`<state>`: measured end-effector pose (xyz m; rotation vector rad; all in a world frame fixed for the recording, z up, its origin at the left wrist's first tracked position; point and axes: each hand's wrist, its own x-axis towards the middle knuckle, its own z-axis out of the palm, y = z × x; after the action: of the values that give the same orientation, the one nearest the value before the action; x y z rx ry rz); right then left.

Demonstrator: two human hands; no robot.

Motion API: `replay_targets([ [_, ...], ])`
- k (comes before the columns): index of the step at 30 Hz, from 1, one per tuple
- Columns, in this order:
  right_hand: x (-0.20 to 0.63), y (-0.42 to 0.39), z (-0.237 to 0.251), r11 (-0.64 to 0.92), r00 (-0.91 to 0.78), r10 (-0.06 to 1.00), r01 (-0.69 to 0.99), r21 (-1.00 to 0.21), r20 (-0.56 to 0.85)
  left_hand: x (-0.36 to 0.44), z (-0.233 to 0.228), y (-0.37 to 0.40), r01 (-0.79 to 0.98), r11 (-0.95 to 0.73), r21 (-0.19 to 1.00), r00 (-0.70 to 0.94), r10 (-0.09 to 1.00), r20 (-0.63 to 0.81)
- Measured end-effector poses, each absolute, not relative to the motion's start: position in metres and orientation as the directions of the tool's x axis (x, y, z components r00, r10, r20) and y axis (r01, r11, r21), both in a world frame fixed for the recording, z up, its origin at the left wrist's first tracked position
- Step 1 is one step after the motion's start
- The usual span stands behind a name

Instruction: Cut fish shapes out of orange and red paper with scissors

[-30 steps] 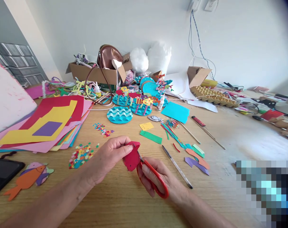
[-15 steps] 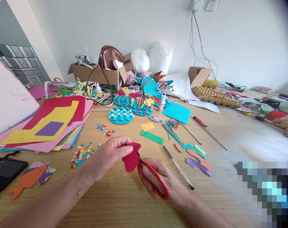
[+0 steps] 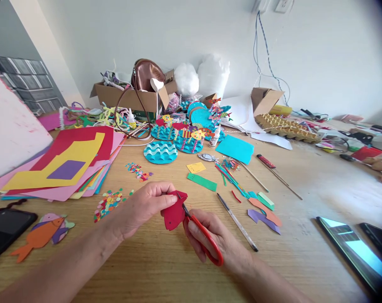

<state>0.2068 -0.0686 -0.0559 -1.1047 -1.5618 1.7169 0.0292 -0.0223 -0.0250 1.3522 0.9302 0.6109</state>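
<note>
red paper fish (image 3: pixel 174 211) between left hand (image 3: pixel 146 205) and scissors (image 3: pixel 202 236), bare table (image 3: pixel 165 269) below

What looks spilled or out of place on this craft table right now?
Loose paper dots lie scattered on the wood just left of the left hand, with a smaller confetti patch beyond. Cut strips sprawl near the pen. The red paper shape and scissors look fine.

Left hand (image 3: pixel 147 206) pinches red paper (image 3: pixel 174 212); scissors (image 3: pixel 203 237) cutting, apparently.
</note>
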Motion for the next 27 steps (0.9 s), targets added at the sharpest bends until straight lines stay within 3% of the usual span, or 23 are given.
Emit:
replay_targets([
  [27,0.206,-0.07,-0.056,-0.139,-0.502,0.837,0.192,-0.971,-0.219,0.018,-0.022,-0.016,0.171,0.165,0.971,0.657,0.716,-0.237],
])
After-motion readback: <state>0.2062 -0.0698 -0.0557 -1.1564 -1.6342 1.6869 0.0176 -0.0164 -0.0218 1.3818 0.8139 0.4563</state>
